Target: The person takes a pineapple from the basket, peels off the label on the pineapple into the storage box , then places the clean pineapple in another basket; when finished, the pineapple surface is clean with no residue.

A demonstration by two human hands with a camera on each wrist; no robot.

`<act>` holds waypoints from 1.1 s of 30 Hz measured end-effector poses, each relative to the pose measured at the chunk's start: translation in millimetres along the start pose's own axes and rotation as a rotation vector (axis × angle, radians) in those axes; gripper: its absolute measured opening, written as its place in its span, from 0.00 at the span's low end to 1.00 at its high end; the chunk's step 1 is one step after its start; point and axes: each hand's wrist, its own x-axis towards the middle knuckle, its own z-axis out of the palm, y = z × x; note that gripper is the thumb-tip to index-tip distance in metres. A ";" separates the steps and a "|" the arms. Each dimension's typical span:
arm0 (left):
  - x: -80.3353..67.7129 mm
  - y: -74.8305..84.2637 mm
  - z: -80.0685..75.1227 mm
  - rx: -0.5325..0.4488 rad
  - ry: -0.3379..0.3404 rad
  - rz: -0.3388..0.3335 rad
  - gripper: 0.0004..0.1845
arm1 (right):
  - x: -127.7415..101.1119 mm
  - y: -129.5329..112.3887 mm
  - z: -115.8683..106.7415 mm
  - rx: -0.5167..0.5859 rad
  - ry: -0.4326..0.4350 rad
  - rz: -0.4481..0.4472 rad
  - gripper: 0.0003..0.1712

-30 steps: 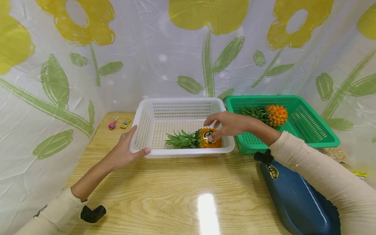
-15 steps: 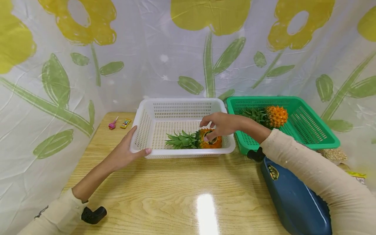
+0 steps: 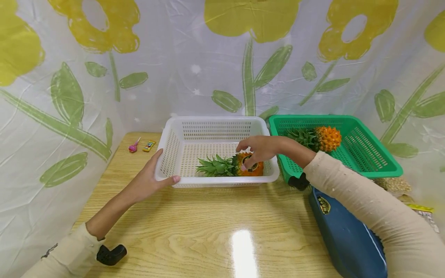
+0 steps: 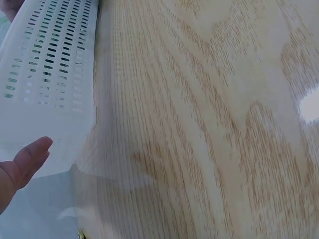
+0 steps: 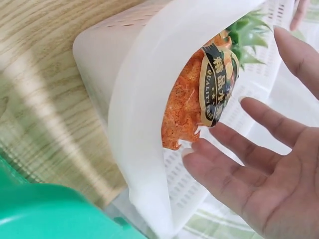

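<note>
A small pineapple (image 3: 236, 165) with a green crown and an orange body lies on its side in the white perforated basket (image 3: 215, 180), near the front right. Over its body hovers my right hand (image 3: 262, 148), fingers spread and loosely bent. In the right wrist view, the pineapple's body (image 5: 184, 102) bears a black and gold label, and the right fingertips (image 5: 219, 130) are beside it without gripping it. At the basket's front left corner, my left hand (image 3: 149, 180) rests with its thumb along the front rim and straight fingers along the outer left side.
Right of the white basket stands a green basket (image 3: 361, 154) holding another pineapple (image 3: 328, 139). A dark blue container (image 3: 347, 235) lies below my right forearm. A pink lollipop (image 3: 133, 148) and a yellow packet (image 3: 149, 146) sit at the table's back left. A flowered cloth hangs behind.
My right hand has shifted slightly left over the pineapple, and the right sleeve has moved left with it. The left hand stays on the basket's corner; basket and pineapple keep their places.
</note>
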 end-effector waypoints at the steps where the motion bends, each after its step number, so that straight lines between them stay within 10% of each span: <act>1: -0.1 -0.2 -0.1 0.002 0.001 -0.002 0.59 | 0.6 -0.1 -0.1 -0.007 -0.007 -0.001 0.40; 33: -2.1 2.6 -1.0 0.028 0.001 -0.049 0.61 | 22.1 4.7 -14.8 -0.127 -0.221 0.018 0.45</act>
